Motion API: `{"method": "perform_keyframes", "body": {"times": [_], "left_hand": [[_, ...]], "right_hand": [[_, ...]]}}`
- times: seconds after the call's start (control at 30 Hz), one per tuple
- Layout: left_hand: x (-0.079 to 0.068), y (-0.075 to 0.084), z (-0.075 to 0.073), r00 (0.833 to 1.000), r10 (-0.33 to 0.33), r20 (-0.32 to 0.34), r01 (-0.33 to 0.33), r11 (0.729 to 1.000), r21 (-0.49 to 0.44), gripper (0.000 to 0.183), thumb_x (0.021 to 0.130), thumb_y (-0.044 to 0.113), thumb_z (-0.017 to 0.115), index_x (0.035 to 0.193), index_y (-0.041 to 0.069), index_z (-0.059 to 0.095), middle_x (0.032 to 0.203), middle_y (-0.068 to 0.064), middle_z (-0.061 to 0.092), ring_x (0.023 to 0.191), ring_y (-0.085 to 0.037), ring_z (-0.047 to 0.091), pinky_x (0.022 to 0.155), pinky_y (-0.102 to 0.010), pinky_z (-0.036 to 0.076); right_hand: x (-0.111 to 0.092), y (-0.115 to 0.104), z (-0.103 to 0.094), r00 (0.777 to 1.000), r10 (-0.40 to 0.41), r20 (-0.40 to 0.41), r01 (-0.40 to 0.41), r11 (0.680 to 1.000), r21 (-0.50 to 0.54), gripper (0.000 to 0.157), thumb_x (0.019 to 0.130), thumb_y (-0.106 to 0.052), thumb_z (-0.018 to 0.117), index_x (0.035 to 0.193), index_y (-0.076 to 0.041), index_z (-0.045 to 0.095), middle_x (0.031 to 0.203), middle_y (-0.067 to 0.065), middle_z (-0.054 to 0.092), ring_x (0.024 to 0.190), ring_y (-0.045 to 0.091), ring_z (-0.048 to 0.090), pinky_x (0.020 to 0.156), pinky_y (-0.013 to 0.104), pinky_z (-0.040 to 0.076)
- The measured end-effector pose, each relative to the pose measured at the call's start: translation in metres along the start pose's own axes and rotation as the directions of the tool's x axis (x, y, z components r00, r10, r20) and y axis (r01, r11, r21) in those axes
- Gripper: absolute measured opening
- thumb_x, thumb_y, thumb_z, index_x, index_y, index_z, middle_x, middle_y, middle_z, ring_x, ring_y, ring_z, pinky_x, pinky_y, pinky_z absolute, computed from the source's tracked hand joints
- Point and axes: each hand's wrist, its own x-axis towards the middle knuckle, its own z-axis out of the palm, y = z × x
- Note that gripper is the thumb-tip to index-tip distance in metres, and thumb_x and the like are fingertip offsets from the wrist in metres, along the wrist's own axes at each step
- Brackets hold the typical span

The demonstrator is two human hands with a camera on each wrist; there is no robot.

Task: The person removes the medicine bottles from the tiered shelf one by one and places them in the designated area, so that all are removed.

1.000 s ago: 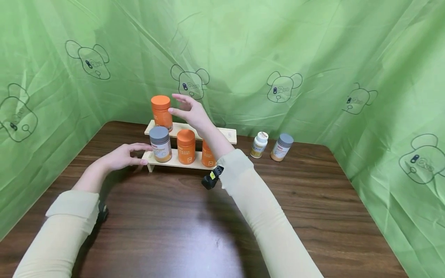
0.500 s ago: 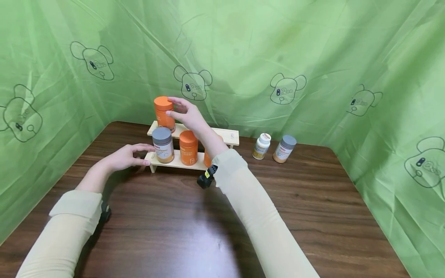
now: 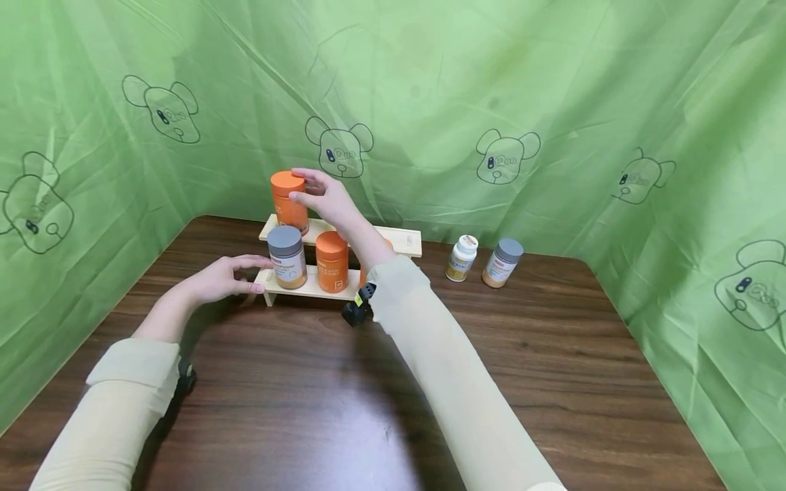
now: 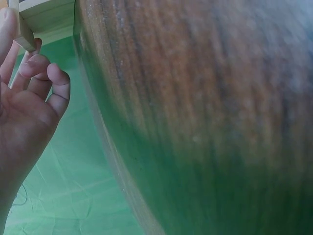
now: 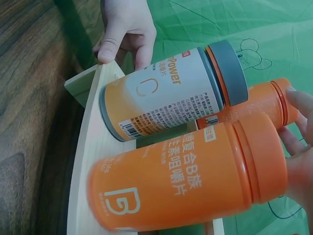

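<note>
A two-tier wooden rack [image 3: 402,240] stands at the back left of the table. My left hand [image 3: 215,281] holds the left end of its lower tier; in the right wrist view the thumb lies on the front edge and the other fingers curl behind. On the upper tier an orange jar [image 3: 287,208] stands upright, and my right hand [image 3: 333,204] grips it near its orange lid, thumb in front. The lower tier bears a grey-lidded jar [image 5: 164,95] at the left, another orange jar [image 5: 181,181] beside it, and a further orange one mostly hidden behind my right forearm.
Right of the rack, a small white bottle [image 3: 462,260] and a second grey-lidded jar [image 3: 502,264] stand on the dark wooden table [image 3: 552,354]. Green cloth [image 3: 417,88] with bear-head outlines encloses the back and sides.
My right hand has moved left onto the orange jar on the upper tier, its fingers coming in round the lid. My left hand has stayed at the rack's end.
</note>
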Motion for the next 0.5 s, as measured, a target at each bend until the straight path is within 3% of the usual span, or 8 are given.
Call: {"method": "perform_keyframes", "body": {"times": [0.23, 0.5], "left_hand": [[0.0016, 0.0023, 0.0029, 1.000, 0.019, -0.014, -0.019, 1.000, -0.003, 0.050, 0.086, 0.022, 0.070, 0.131, 0.009, 0.054, 0.137, -0.016, 0.050, 0.127, -0.036, 0.041, 0.097, -0.054, 0.034], [0.0011, -0.0049, 0.0006, 1.000, 0.015, -0.006, -0.015, 1.000, 0.009, 0.051, 0.084, 0.037, 0.070, 0.130, 0.019, 0.056, 0.136, -0.007, 0.052, 0.126, -0.029, 0.043, 0.096, -0.049, 0.037]], "right_hand": [[0.0098, 0.0059, 0.0057, 0.999, -0.049, -0.020, 0.049, 0.998, 0.027, 0.048, 0.088, -0.018, 0.067, 0.134, -0.020, 0.053, 0.127, -0.002, 0.057, 0.113, 0.009, 0.052, 0.088, 0.020, 0.045], [0.0096, 0.0023, 0.0071, 1.000, -0.030, -0.003, 0.030, 0.999, 0.032, 0.049, 0.088, -0.017, 0.068, 0.134, -0.019, 0.053, 0.130, -0.001, 0.057, 0.115, 0.007, 0.053, 0.088, 0.016, 0.044]]}}
